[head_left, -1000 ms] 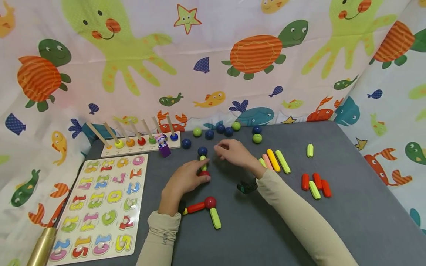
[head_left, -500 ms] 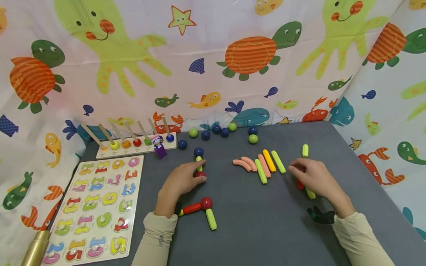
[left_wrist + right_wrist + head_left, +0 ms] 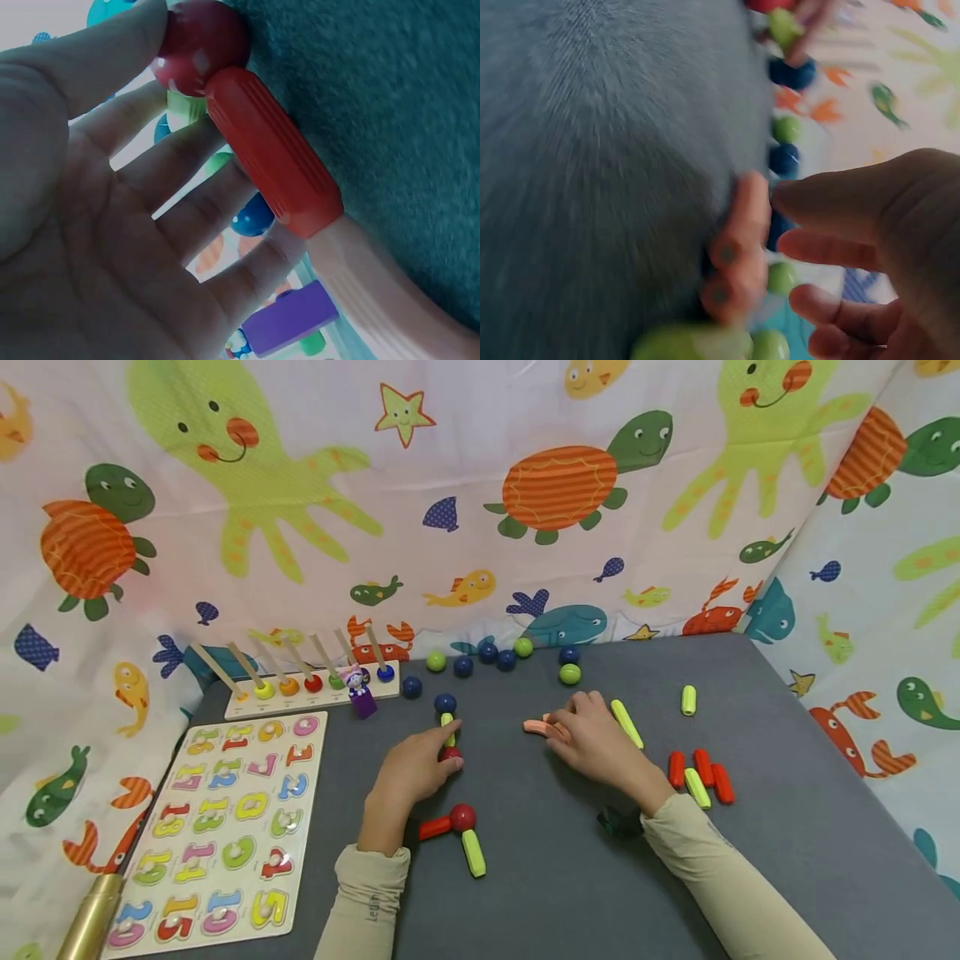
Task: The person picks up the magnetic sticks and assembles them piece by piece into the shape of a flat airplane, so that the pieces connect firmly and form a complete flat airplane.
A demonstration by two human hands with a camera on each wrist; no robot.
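Where the head view looks down on the bench (image 3: pixel 555 893), the left hand (image 3: pixel 408 774) lies with thumb at a red ball (image 3: pixel 451 754) and index finger beside a green stick (image 3: pixel 446 721), which runs to a blue ball (image 3: pixel 446 703). Right hand (image 3: pixel 600 743): fingers bent, low over pink pieces (image 3: pixel 536 726), partly covering them. Nearer edge: second red ball (image 3: pixel 462 817), with red stick (image 3: pixel 435 828) and lime stick (image 3: pixel 474 853) at it. Left side: number board (image 3: pixel 216 843); peg stacker (image 3: pixel 322 697); purple block (image 3: pixel 365 702) before it. Right side: three red rods (image 3: pixel 722 783), one short lime rod (image 3: pixel 697 788) among them. Backdrop: sea-animal curtain (image 3: pixel 457 468). Left wrist view: left hand spread wide, fingers nearly straight, thumb touching the red ball; ribbed bar (image 3: pixel 274 154), red, end against that ball; curved pink bar (image 3: pixel 375 285) at its other end. Right wrist view, blurred: right hand moderately wide, thumb parted from loosely bent fingers; thumb tip just beside the pink pieces, contact unclear; lime piece (image 3: pixel 694 345) at the lower border.
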